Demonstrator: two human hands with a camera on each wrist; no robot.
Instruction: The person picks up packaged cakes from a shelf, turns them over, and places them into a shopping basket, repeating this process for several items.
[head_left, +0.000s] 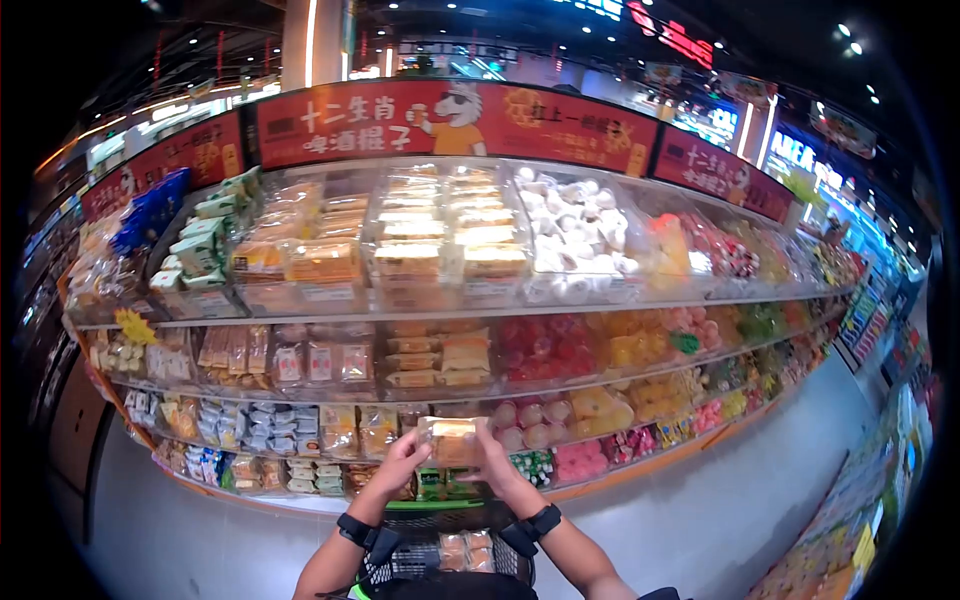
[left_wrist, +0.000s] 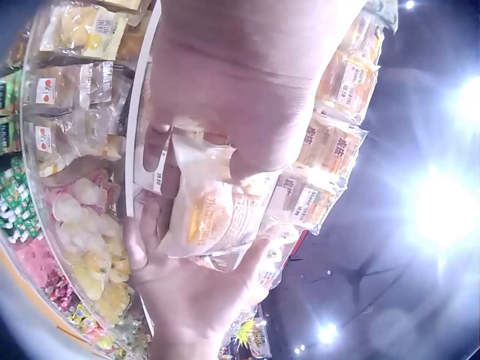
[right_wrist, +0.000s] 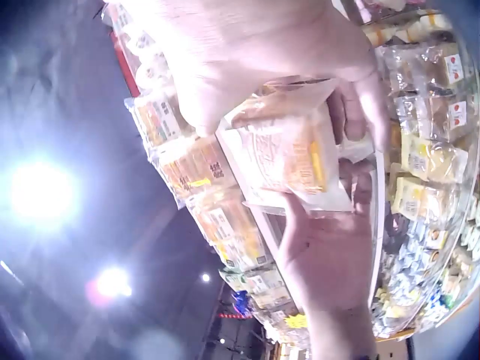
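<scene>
Both hands hold one wrapped pastry (head_left: 453,440), a small clear packet with printing and a yellow-brown filling, in front of the lower shelves. My left hand (head_left: 404,465) grips its left end, and the right hand (head_left: 496,462) has the other end between thumb and fingers. In the left wrist view the packet (left_wrist: 217,206) lies between the two hands, its upper edge partly hidden by the left hand. From the right wrist, the printed face of the packet (right_wrist: 289,157) shows, with the left thumb (right_wrist: 298,217) at its lower edge.
A tiered shelf (head_left: 420,313) of packed snacks in clear bins curves across the front, under red signs (head_left: 370,120). Below my hands is a dark basket with a green rim (head_left: 435,506), holding several wrapped pastries (head_left: 466,550). Another goods display (head_left: 830,530) stands at right.
</scene>
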